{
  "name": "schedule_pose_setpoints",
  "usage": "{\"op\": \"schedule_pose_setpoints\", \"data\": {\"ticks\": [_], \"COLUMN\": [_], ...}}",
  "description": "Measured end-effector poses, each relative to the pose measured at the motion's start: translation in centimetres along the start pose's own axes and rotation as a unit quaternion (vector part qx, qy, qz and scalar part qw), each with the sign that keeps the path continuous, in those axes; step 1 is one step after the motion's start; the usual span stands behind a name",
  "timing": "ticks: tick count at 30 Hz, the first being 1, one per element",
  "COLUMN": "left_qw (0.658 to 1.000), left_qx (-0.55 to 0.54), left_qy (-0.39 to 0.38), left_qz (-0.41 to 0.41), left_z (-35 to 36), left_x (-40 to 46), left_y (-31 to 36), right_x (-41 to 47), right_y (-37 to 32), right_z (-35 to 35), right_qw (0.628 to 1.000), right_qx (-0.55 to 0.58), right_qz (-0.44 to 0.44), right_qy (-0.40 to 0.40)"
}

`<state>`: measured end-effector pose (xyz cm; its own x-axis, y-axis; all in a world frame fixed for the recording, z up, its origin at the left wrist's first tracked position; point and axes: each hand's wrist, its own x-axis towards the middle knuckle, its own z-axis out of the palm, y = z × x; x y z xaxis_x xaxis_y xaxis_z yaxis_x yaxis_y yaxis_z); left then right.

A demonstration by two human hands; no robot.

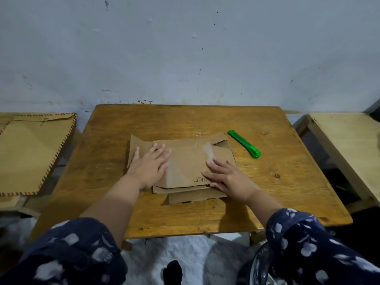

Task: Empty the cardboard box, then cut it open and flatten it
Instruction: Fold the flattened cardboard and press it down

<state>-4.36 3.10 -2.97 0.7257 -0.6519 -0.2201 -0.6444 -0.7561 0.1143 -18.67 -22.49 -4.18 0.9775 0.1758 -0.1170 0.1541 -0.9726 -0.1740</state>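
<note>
The brown cardboard box point(186, 161) lies folded flat in layers in the middle of the wooden table point(267, 182). My left hand point(149, 164) rests palm down on its left part, fingers spread. On its right front part my right hand point(227, 177) also presses flat, fingers apart. Neither hand grips anything. A green utility knife point(244, 144) lies on the table just right of the box, apart from both hands.
A large brown envelope with a striped border point(34, 153) lies on a surface to the left. A pale wooden table point(349, 145) stands to the right. The grey wall runs close behind. White floor covering shows below the table's front edge.
</note>
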Motion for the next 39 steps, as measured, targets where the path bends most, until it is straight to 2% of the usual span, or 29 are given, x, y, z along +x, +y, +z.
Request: {"op": "schedule_pose_setpoints", "data": {"ticks": [3,11,14,17,20,23,25,27,29,32,35,37,39], "left_qw": [0.999,0.999,0.999,0.998,0.994,0.997,0.999,1.0,0.999,0.999,0.999,0.999,0.999], "left_qx": [0.016,0.004,-0.01,-0.054,-0.105,-0.073,-0.034,-0.021,-0.022,-0.025,-0.026,-0.027,-0.03], "left_qy": [-0.033,-0.041,-0.036,-0.018,0.001,0.002,0.002,0.005,0.011,0.02,0.023,0.023,0.02], "left_qz": [0.0,0.013,0.015,0.012,-0.003,-0.015,-0.017,-0.022,-0.023,-0.017,-0.016,-0.019,-0.022], "left_z": [0.9,2.0,2.1,2.2,2.0,2.4,3.0,3.5,3.8,4.1,4.3,4.3,4.3], "left_x": [1.1,1.2,1.2,1.0,0.9,0.9,0.9,1.0,1.1,1.1,1.1,1.1,1.2], "left_y": [-0.5,-0.7,-0.8,-0.8,-0.6,-0.2,0.1,0.2,0.1,-0.1,-0.2,-0.2,-0.1], "right_x": [0.4,-2.6,-2.3,-0.8,0.6,1.3,1.5,1.6,2.0,2.9,3.3,3.0,2.9], "right_y": [0.7,2.2,1.4,0.3,-0.8,-1.5,-1.3,-0.9,-0.2,1.0,2.0,2.0,0.9], "right_z": [0.4,1.3,1.6,1.9,2.3,2.6,2.3,1.6,0.6,-1.0,-2.2,-2.9,-3.4], "right_qw": [1.0,0.997,0.99,0.964,0.949,0.947,0.938,0.902,0.833,0.713,0.613,0.594,0.609], "right_qx": [0.001,0.039,0.067,0.141,0.145,0.123,0.145,0.205,0.29,0.456,0.592,0.641,0.665], "right_qz": [0.003,0.055,0.108,0.197,0.258,0.28,0.289,0.328,0.403,0.48,0.487,0.45,0.397], "right_qy": [0.009,0.026,0.06,0.112,0.106,0.095,0.123,0.191,0.243,0.23,0.192,0.183,0.172]}}
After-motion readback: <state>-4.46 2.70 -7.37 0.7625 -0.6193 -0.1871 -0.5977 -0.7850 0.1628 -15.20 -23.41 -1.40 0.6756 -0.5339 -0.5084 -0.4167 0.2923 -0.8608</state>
